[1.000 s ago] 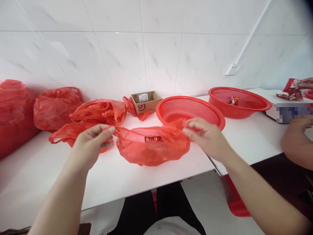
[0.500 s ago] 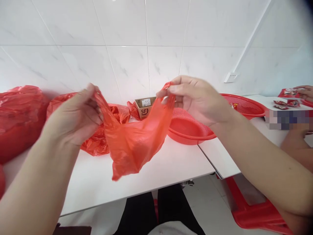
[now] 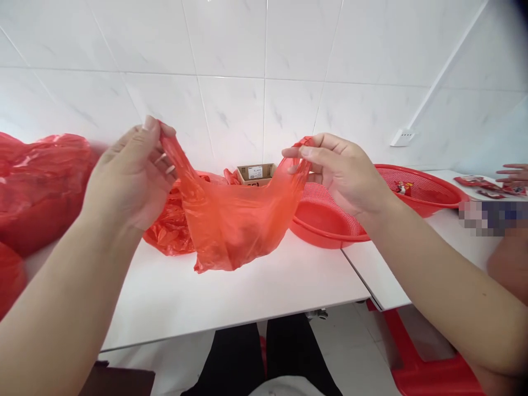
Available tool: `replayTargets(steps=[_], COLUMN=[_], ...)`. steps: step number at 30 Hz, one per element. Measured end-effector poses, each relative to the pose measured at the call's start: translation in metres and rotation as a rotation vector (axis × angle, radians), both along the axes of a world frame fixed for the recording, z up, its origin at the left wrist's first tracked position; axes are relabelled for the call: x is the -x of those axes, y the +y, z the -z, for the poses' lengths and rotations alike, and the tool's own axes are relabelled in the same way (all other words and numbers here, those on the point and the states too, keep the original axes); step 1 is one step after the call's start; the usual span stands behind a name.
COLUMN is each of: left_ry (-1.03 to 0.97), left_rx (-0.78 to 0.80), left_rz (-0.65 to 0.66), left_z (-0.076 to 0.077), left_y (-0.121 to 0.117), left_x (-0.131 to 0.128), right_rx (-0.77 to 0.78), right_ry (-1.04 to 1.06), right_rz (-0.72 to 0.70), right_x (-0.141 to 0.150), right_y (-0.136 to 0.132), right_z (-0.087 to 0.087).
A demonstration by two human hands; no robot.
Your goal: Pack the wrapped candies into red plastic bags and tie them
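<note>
I hold a thin red plastic bag (image 3: 235,220) up in the air over the white table (image 3: 231,297). My left hand (image 3: 132,176) pinches one handle at the upper left. My right hand (image 3: 342,170) pinches the other handle at the upper right. The bag hangs stretched between them, its bottom just above the tabletop. A red mesh basket (image 3: 325,220) sits right behind my right hand.
More red plastic bags (image 3: 41,187) are piled at the left along the tiled wall. A small cardboard box (image 3: 256,173) stands at the back. A second red basket (image 3: 429,190) holds a small packet. Another person's hand (image 3: 511,173) rests by red packets at far right.
Both hands lifted the red bag off the table by its handles. Since half a second ago they have pulled further apart, spreading the bag wider.
</note>
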State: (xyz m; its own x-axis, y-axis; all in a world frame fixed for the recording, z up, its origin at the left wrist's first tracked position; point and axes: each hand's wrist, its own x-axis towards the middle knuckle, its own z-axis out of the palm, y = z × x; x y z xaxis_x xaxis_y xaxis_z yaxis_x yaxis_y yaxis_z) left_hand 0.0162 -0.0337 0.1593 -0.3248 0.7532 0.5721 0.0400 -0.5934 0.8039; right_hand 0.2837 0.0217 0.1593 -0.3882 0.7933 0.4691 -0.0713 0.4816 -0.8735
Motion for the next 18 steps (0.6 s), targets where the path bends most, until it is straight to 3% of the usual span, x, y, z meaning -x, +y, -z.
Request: replayTargets(steps=[3, 7, 12, 18], left_ry=[0.043, 0.393, 0.695, 0.461], left_rx=[0.185, 0.562, 0.631, 0.684], left_rz=[0.22, 0.425, 0.407, 0.351], left_z=[-0.001, -0.002, 0.001, 0.009], left_y=[-0.001, 0.002, 0.013, 0.015], left_x=[-0.009, -0.026, -0.038, -0.034], right_rx=[-0.035, -0.153, -0.276, -0.171], right_ry=[-0.099, -0.272, -0.302, -0.325], right_rz=[-0.054, -0.195, -0.274, -0.301], right_x=[0.009, 0.033, 0.063, 0.055], right_y=[-0.002, -0.007, 0.0, 0.015], right_z=[-0.004, -0.015, -0.017, 0.012])
